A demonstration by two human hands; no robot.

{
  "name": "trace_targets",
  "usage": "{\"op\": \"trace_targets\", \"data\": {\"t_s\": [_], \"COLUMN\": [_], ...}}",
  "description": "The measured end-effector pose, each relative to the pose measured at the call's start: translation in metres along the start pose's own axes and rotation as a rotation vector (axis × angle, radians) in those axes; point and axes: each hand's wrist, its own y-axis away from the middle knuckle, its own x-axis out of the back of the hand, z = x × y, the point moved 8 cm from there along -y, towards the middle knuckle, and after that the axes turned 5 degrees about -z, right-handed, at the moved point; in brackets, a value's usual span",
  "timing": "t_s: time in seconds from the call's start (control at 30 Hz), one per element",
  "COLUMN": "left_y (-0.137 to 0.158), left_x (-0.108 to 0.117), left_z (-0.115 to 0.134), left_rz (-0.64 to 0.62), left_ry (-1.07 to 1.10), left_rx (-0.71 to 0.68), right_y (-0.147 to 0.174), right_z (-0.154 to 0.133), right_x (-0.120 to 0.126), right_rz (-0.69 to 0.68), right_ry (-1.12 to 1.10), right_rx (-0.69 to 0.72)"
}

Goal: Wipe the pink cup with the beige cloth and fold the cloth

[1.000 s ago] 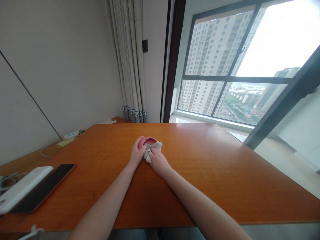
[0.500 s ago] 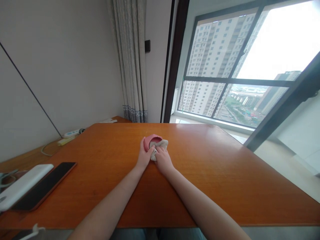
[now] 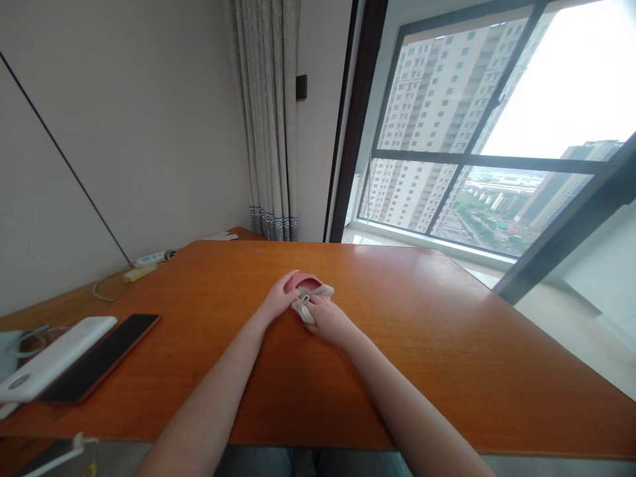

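Head view shows crumpled pale cloth [image 3: 303, 307] against rounded pink vessel [image 3: 297, 281].

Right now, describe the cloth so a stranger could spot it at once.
On the wide brown table, look near the middle, where the left hand and right hand are close together. The left hand holds a hollow pink object; the right hand holds the cloth at its open side. The cloth is the pale, crumpled piece, unlike the rounded pink object it touches.
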Motion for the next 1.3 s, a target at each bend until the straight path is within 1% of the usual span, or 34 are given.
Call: {"op": "trace_targets", "data": {"t_s": [0.07,0.17,0.27,0.33,0.43,0.5,0.57,0.6,0.67,0.73,0.8,0.87,0.93,1.0,1.03,1.13,1.17,1.23,1.3], "left_y": [-0.001,-0.002,-0.002,0.000,0.009,0.014,0.019,0.021,0.021,0.018,0.013,0.009,0.006,0.005,0.007,0.011,0.013,0.018,0.021], "left_x": [0.000,0.003,0.007,0.005,-0.011,-0.027,-0.041,-0.043,-0.040,-0.027,-0.009,0.006,0.011,0.008,0.004,-0.014,-0.021,-0.027,-0.025], "left_z": [-0.002,-0.005,-0.005,-0.006,-0.007,-0.004,-0.003,-0.005,-0.010,-0.011,-0.009,-0.004,0.000,0.004,0.005,0.011,0.014,0.017,0.018], "left_rz": [-0.023,-0.031,0.001,0.039,0.148,0.189,0.205,0.223,0.264,0.282,0.290,0.272,0.213,0.164,0.161,0.146,0.145,0.188,0.256], "left_ry": [0.022,0.081,0.132,0.194,0.393,0.530,0.608,0.614,0.572,0.462,0.312,0.178,0.109,0.116,0.154,0.324,0.350,0.317,0.248], "left_rx": [0.012,0.044,0.074,0.121,0.177,0.156,0.143,0.154,0.179,0.159,0.122,0.099,0.092,0.093,0.094,0.064,0.045,0.032,0.033], "right_y": [0.001,0.002,0.001,0.000,-0.002,-0.001,0.000,0.000,0.000,-0.001,-0.001,-0.001,0.000,0.001,0.001,0.001,0.001,0.002,0.002], "right_z": [-0.001,-0.004,-0.007,-0.005,0.008,0.016,0.018,0.017,0.013,0.009,0.005,0.000,-0.003,-0.001,0.002,0.015,0.018,0.018,0.014], "right_x": [0.000,0.005,0.011,0.012,0.014,0.016,0.016,0.016,0.016,0.016,0.017,0.015,0.012,0.010,0.010,0.013,0.014,0.015,0.016], "right_rz": [0.005,0.048,0.100,0.105,0.141,0.192,0.217,0.217,0.206,0.192,0.178,0.165,0.159,0.165,0.172,0.221,0.237,0.254,0.246], "right_ry": [0.051,0.132,0.165,0.166,0.162,0.158,0.150,0.144,0.123,0.094,0.092,0.134,0.180,0.196,0.190,0.132,0.106,0.065,0.049], "right_rx": [0.015,0.044,0.080,0.083,-0.014,-0.083,-0.085,-0.066,-0.026,0.000,0.032,0.083,0.122,0.119,0.095,-0.019,-0.039,-0.028,0.018]}}
